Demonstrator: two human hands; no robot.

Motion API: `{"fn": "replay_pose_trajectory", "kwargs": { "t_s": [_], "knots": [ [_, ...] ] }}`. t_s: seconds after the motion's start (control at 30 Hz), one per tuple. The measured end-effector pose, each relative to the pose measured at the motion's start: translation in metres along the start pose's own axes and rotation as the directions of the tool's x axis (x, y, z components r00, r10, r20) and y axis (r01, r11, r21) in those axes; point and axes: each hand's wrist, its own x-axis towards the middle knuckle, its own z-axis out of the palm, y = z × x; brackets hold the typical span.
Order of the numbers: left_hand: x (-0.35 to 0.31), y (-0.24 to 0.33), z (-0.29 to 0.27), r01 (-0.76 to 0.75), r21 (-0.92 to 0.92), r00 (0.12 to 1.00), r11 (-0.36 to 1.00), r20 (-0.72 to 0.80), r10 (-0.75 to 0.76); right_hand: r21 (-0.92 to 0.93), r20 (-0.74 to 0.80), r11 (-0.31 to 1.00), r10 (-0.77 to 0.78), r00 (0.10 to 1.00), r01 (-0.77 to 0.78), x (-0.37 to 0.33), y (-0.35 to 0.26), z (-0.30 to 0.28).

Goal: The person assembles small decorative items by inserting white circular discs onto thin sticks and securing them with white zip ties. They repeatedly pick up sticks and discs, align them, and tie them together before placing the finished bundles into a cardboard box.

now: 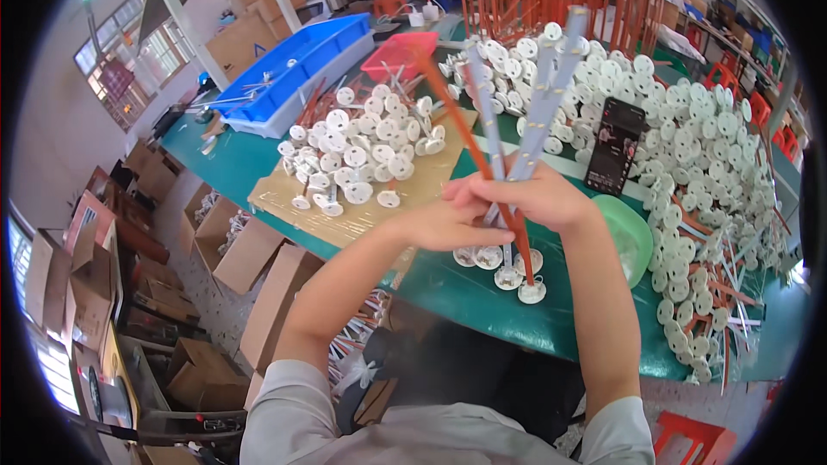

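Fingers of your left hand (448, 222) and your right hand (538, 198) are both clamped on one bundle of long thin plastic rods, grey-white ones and one orange one (508, 112). The two hands touch each other, the left one just beside the right. Above your fingers the bundle spreads like a fan and rises toward the far side of the green desk (465, 293). Below your fingers the rods end in round white plastic discs (517, 271), and these discs are touching the desk or just above it; I cannot tell which. Just beside your right fingers, on the outer side, lies a pale green plastic bowl (633, 237). Beyond your right fingers stands a black smartphone (614, 146) among a large heap of white disc-headed pins (689, 138). Beyond your left fingers a smaller heap of the same pins (362, 155) lies on a flat brown cardboard sheet (284, 198), and farther away is a long blue plastic tray (297, 69).
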Motion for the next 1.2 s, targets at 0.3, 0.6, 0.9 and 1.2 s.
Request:
{"fn": "replay_pose_trajectory", "kwargs": {
  "t_s": [0.3, 0.6, 0.9, 1.2],
  "knots": [
    [-0.019, -0.142, -0.221, 0.611, 0.320, 0.560, 0.724, -0.821, -0.110, 0.227, -0.157, 0.974, 0.051, 0.986, -0.014, -0.001, -0.018, -0.016],
    [-0.045, -0.250, -0.253, 0.966, 0.186, 0.259, 0.181, -0.717, -0.647, 0.043, -0.045, 0.995, 0.088, 0.995, -0.086, 0.003, -0.017, -0.008],
    [-0.060, -0.307, -0.285, 0.897, 0.357, 0.430, 0.259, -0.574, -0.697, 0.082, -0.063, 0.992, 0.098, 0.993, -0.093, 0.010, -0.016, -0.013],
    [0.029, -0.274, -0.262, 0.852, 0.310, 0.523, 0.422, -0.545, -0.655, -0.008, -0.058, 0.993, 0.116, 0.992, -0.117, 0.010, -0.022, -0.006]
  ]
}}
